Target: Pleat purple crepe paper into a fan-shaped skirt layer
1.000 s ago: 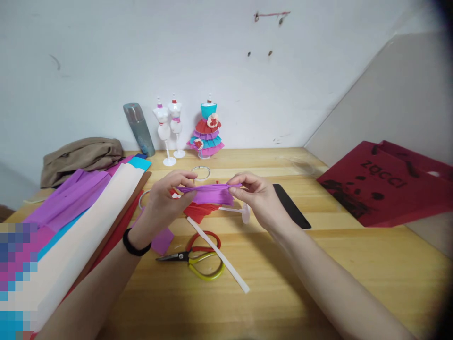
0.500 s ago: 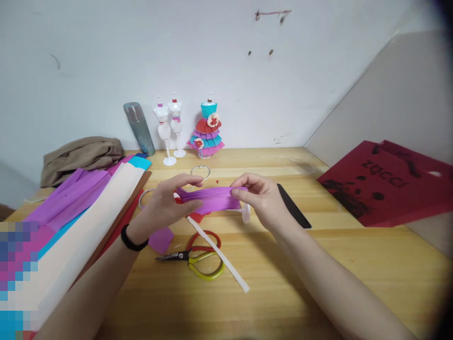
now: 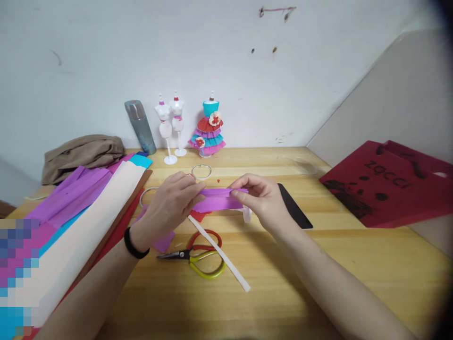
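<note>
A strip of folded purple crepe paper point(image 3: 219, 200) stretches between my two hands, a little above the table. My left hand point(image 3: 177, 196) is closed on its left end, fingers curled over it. The right end is pinched between thumb and fingers of my right hand point(image 3: 260, 194). Partly hidden under the strip lie a piece of red crepe paper point(image 3: 201, 216) and a white stand base point(image 3: 247, 215). Nearer to me are scissors point(image 3: 207, 257) with one red and one yellow handle, and a narrow white strip point(image 3: 221, 255) crosses them.
Crepe paper sheets point(image 3: 88, 208) in several colours cover the left side, by a brown cloth point(image 3: 83, 156). A flask point(image 3: 140, 127), two white mini mannequins point(image 3: 164, 127) and a ruffled dress on a form point(image 3: 211, 127) stand behind. A black flat object point(image 3: 295, 208) and red bag point(image 3: 382, 184) are right.
My left hand has turned over, its fingers now closing down on the purple strip's left end. The strip has tilted to show more of its face. My right hand keeps its pinch.
</note>
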A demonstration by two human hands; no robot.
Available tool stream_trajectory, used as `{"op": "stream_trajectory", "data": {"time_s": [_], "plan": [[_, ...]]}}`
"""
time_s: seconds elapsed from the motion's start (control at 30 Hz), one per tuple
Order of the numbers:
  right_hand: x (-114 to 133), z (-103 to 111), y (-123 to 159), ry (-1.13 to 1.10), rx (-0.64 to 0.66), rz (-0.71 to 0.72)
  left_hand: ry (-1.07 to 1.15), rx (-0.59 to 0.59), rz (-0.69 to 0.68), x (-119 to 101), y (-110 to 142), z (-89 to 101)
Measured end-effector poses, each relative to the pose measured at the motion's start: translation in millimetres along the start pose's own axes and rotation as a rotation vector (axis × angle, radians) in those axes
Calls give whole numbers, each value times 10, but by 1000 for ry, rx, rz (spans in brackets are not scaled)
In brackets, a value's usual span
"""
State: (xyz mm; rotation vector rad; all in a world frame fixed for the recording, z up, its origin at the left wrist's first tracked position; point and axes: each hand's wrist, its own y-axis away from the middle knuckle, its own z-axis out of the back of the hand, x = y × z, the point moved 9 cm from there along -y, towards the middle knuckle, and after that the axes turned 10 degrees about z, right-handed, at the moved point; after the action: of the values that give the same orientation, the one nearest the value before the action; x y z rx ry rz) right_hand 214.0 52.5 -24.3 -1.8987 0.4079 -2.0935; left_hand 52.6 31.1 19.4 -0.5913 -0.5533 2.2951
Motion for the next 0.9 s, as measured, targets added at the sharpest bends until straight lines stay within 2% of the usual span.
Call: {"op": "stream_trajectory", "data": {"time_s": [0.13,0.37,0.6,0.73,0.9], "plan": [[-8,-23,12,-6,8,-10,-52,-25,-10,-41,3,-27],[-31,-68,-3,-13,54,5,-7,-26,44,58,-5,-51],[-1,-103,8,191,88,94,-27,1,44,12,-9,-77],[-28,-103,-2,160,113,54,62,10,74,60,-23,-59],[-121,-117,12,-54,104,-107,314,75,231,257,-34,-49]]}}
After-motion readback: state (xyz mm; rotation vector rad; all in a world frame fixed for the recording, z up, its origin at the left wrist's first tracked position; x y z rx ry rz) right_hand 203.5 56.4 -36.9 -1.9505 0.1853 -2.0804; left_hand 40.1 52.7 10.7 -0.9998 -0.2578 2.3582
